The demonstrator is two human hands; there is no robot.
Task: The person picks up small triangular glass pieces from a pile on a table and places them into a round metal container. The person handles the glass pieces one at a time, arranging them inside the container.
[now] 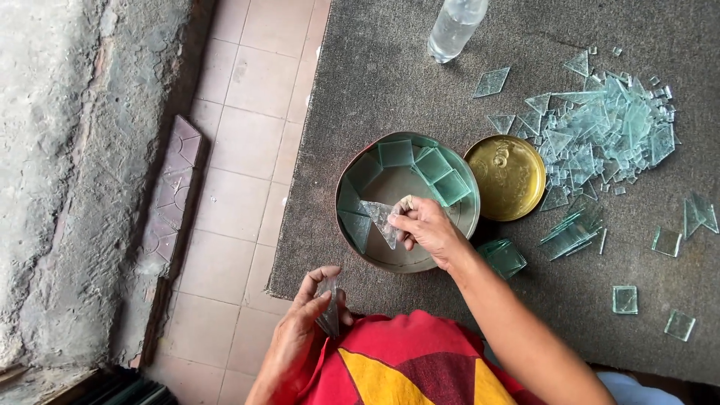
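My right hand [429, 226] hovers over a round metal tin [471, 214] and pinches a triangular piece of clear glass [381, 220], its point down. Several square green-tinted glass pieces [433, 166] line the tin's inner wall. My left hand [304, 324] is near my lap, below the tin, fingers closed on a small stack of glass pieces [329, 309]. I wear a red and yellow shirt [405, 367].
The tin's gold lid [508, 177] lies to its right on a grey mat [390, 82]. A heap of cut glass shards [600, 131] spreads at upper right, with loose squares [624, 299] nearer. A plastic bottle [454, 27] stands at the top. Tiled floor [240, 150] lies left.
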